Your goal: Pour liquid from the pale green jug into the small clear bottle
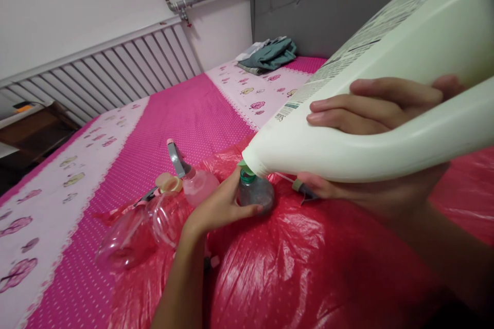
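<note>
**Big jug tipped over small bottle, both hands engaged**

Right hand (pixel 370 113) grips the white jug (pixel 386 87) through its handle: fingers (pixel 347 113) curled around the handle bar and clenched, thumb side underneath and mostly hidden. The jug's long axis runs from upper right, close to the camera, down to lower left; its mouth points down-left and its base is out of frame at top right. The printed label faces up and away from the fingers.

The jug's mouth sits just above, apparently touching, the green neck of the small bottle (pixel 255 191). The small bottle stands roughly upright, long axis vertical, opening up, with dark contents in its lower part.

Left hand (pixel 219 208) wraps the small bottle from its left side; the thumb lies across the front of the body and the other fingers go behind it, out of view. A holding grasp, not released.

Under the right-hand fingers, a thin stick-like item with a green tip (pixel 303 187) lies against the palm side; can't tell what it is.

Left of the left-hand fingers: a pink spray bottle (pixel 193 180) lying tilted, and clear bottles (pixel 146 226) on their sides, just beside each other.

All of it sits on a red plastic sheet (pixel 289 267) over the pink bedspread (pixel 185 113). Folded clothes (pixel 270 54) lie well beyond the fingers, near the grey headboard (pixel 309 5).
</note>
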Tool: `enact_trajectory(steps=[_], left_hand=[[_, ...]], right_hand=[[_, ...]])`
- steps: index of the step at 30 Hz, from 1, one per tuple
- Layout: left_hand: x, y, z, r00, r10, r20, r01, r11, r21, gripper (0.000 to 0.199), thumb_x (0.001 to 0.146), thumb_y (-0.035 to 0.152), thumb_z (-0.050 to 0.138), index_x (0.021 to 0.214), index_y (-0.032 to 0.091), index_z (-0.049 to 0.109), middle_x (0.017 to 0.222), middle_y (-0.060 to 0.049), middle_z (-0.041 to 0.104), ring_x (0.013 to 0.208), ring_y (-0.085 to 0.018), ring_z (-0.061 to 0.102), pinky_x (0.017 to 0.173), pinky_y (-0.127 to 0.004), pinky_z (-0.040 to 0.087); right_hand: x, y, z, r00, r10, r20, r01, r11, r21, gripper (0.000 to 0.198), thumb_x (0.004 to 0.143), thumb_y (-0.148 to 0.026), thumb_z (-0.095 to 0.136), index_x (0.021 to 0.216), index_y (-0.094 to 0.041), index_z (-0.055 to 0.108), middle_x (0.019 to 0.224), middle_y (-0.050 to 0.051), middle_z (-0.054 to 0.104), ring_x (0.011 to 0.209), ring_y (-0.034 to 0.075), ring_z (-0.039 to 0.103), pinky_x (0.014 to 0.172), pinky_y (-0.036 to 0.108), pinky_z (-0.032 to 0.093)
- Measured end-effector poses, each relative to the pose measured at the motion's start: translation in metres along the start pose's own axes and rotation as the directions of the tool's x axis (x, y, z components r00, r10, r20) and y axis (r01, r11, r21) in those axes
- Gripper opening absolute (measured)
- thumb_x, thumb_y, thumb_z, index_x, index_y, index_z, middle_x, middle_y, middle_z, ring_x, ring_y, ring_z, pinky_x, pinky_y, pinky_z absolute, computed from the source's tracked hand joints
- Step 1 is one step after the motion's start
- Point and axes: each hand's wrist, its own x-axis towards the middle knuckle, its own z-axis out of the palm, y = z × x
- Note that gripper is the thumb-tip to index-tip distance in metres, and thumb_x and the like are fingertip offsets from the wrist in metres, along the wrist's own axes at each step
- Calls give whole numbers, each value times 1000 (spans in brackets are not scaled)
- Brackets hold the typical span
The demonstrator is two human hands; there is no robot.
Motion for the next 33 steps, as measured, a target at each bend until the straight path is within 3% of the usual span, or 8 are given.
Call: enact_trajectory(steps=[17, 33], left_hand=[[-1, -4, 0, 1000, 7, 6, -7, 1000, -10, 102, 86, 45, 83, 168, 24, 26, 171, -13, 39, 156, -41, 39, 131, -60, 30], [-2, -4, 1, 1000, 9, -5, -8, 1000, 14, 103, 87, 44, 82, 169, 24, 23, 171, -12, 39, 155, -40, 41, 131, -57, 32]], right_hand=[[-3, 0, 3, 999, 24, -28, -24, 1000, 21, 52, 108, -71, 49, 127, -25, 63, 131, -12, 57, 139, 13, 45, 134, 22, 10], [-1, 1, 4, 999, 34, -10, -33, 998, 61, 54, 105, -72, 56, 126, -22, 64, 131, -10, 58, 137, 14, 46, 133, 23, 16]])
